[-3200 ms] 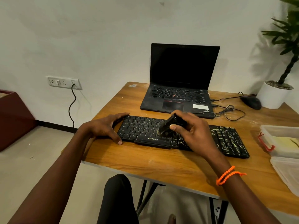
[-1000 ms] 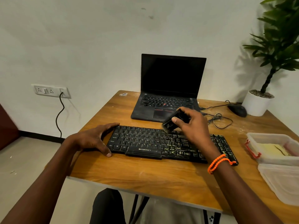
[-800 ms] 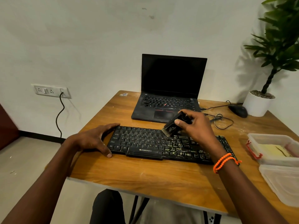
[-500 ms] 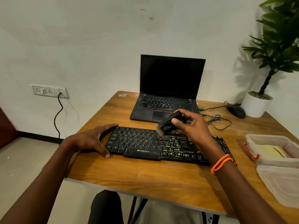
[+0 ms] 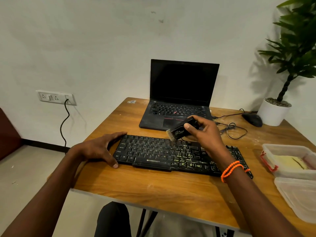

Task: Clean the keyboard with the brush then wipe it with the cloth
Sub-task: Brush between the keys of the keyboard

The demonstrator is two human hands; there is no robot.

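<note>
A black keyboard (image 5: 153, 153) lies across the wooden table (image 5: 153, 187); its right half is streaked with pale dust. My right hand (image 5: 203, 132) grips a small black brush (image 5: 179, 131), whose pale bristles point down-left over the top key row near the keyboard's middle. My left hand (image 5: 100, 148) rests flat on the table and clasps the keyboard's left end, thumb at the front corner. A yellow cloth (image 5: 289, 163) lies inside a clear plastic box (image 5: 271, 149) at the right.
An open black laptop (image 5: 179, 100) stands behind the keyboard. A black mouse (image 5: 253, 119), a coiled cable (image 5: 230, 130) and a white potted plant (image 5: 275, 113) sit at the back right. A clear lid (image 5: 297, 197) lies at the right edge.
My right hand keeps sweeping the brush over the middle keys, lifting and dipping it between strokes. My left hand has stayed on the keyboard's left end.
</note>
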